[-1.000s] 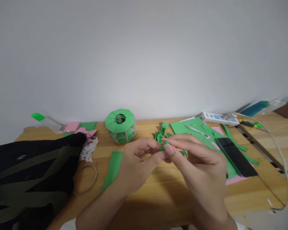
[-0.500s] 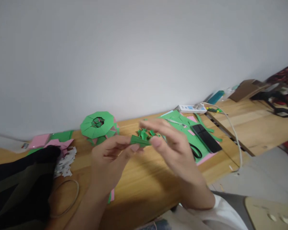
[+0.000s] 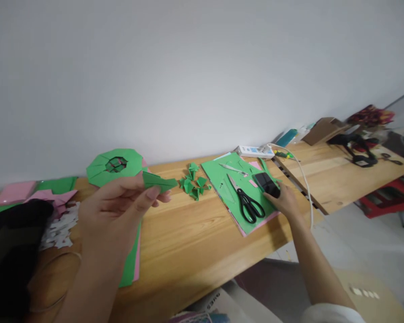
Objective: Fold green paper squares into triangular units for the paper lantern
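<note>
My left hand (image 3: 121, 206) is closed, pinching a small folded green paper piece (image 3: 157, 181) between thumb and fingers above the wooden table (image 3: 185, 242). Over at the right, my right hand (image 3: 286, 199) grips the near end of a black smartphone (image 3: 265, 181), which is tilted over the green sheets (image 3: 234, 193). Black-handled scissors (image 3: 245, 202) lie on those sheets, left of the phone. Between my hands rests a pile of small folded green paper pieces (image 3: 193, 183). Behind my left hand stands a ring-shaped green and pink paper model (image 3: 97, 168).
A craft knife (image 3: 233, 169) lies behind the scissors. A white power strip (image 3: 255, 151) with a cable (image 3: 305, 175) sits by the wall. To the left are a pink folded paper shape (image 3: 55, 197), white paper scraps (image 3: 62, 229) and a dark cloth (image 3: 15, 251).
My right hand has left the folded paper, moved right and taken hold of the smartphone. My left hand keeps the green piece. The view has shifted right, and the scissors show fully.
</note>
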### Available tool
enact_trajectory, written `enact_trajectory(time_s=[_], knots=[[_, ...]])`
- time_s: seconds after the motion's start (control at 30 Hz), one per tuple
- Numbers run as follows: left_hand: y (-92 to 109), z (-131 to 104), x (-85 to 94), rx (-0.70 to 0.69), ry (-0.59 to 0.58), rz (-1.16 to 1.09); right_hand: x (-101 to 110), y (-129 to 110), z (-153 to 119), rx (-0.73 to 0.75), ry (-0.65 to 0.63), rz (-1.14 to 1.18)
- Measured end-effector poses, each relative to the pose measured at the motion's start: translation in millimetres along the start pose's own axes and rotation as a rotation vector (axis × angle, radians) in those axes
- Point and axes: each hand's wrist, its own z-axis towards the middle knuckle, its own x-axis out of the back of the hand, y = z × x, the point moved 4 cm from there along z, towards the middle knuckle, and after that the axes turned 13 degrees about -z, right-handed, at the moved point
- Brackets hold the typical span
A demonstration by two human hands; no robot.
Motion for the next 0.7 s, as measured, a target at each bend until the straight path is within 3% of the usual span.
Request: enact_trajectory(time_s=[0.17,0.43,0.57,0.7], knots=[[-7,-2,0.7,0.045,0.02,0.06,-17,16,16,-0.025,-0.046,0.026],[-17,0,-1.9,0.046,0.074,0.091,-28,28,22,-0.059,-0.064,0.052],[-18,-3,-5.1,0.079,0.082,0.166,-21,21,7,-0.073,-0.028,0.013],[-14,-7,-10.0,0.065,0.167,0.202,-7,6,-30,-0.108,0.075,-0.045]])
